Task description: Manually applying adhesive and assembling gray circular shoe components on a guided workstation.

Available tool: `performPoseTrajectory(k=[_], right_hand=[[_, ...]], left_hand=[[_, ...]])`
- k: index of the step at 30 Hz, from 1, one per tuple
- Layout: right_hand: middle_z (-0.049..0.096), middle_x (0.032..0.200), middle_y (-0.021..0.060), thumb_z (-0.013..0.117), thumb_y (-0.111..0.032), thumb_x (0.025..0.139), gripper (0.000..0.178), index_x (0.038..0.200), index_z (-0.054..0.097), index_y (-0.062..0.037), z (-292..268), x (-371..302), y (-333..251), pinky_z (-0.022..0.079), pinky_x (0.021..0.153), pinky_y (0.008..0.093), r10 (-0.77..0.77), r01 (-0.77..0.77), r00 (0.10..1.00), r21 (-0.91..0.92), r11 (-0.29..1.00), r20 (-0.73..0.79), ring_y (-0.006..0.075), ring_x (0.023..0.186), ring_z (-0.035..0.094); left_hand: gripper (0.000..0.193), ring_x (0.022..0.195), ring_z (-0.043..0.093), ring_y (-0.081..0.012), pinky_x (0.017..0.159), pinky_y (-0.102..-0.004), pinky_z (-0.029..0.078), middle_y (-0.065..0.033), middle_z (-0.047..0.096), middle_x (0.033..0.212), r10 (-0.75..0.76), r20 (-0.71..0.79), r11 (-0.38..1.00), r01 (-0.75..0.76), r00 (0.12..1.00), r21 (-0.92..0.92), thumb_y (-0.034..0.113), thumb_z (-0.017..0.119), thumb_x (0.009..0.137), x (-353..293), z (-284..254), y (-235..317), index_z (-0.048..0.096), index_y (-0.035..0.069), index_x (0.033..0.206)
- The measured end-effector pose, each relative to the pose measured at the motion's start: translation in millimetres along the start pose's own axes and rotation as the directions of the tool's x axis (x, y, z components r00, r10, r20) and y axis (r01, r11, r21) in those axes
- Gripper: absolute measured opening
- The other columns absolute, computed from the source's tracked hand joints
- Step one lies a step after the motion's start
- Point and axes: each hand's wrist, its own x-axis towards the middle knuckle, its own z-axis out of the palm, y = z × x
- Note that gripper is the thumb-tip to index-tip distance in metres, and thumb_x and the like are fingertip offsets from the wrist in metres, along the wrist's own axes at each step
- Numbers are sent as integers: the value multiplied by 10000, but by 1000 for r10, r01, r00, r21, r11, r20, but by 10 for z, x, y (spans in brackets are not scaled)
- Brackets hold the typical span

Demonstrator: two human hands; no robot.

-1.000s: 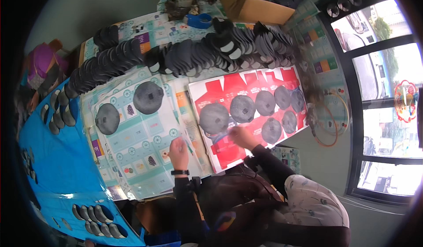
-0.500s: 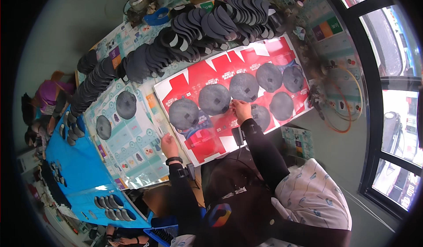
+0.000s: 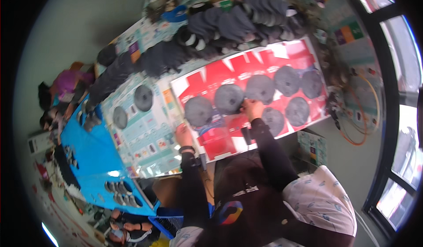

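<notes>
Beside a grey disc [image 3: 229, 99], the right grip [image 3: 253, 110] is curled — contact unclear.

Before you, round dark-grey discs [image 3: 229, 99] lie on a rectangular red-and-white board [image 3: 191, 84]; left of it, flat teal-and-white printed sheets [image 3: 141, 135], then a smooth blue cover [image 3: 92, 145]; behind it, curved dark-grey pieces [image 3: 229, 22] in rows.

Workshop, round grey pieces [image 3: 229, 99], stacked parts [image 3: 233, 22]
</notes>
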Motion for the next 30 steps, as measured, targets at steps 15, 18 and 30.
performPoseTrajectory(k=[15,18,30], right_hand=[[708,629,133,681,-207,827,254,874,700,43,25,77,-114,581,647,322,-239,214,971,-538,815,24,216,595,732],[731,686,110,693,-254,834,331,947,727,55,32,49,-175,569,585,299,-201,197,978,-555,808,55,190,617,731],[715,650,119,687,-197,833,225,853,711,26,-64,67,-174,580,657,329,-208,189,978,-526,829,24,220,610,738]], left_hand=[[270,924,639,-361,833,-461,517,-149,681,922,207,-181,938,-143,961,315,91,663,802,121,84,306,711,55,1065],[303,956,633,-359,866,-453,515,-154,674,951,179,-136,910,-111,974,400,101,663,808,79,122,312,718,59,1103],[281,1007,613,-366,912,-451,496,-186,652,1041,219,-162,920,-149,962,362,111,637,834,59,281,401,724,49,1093]])
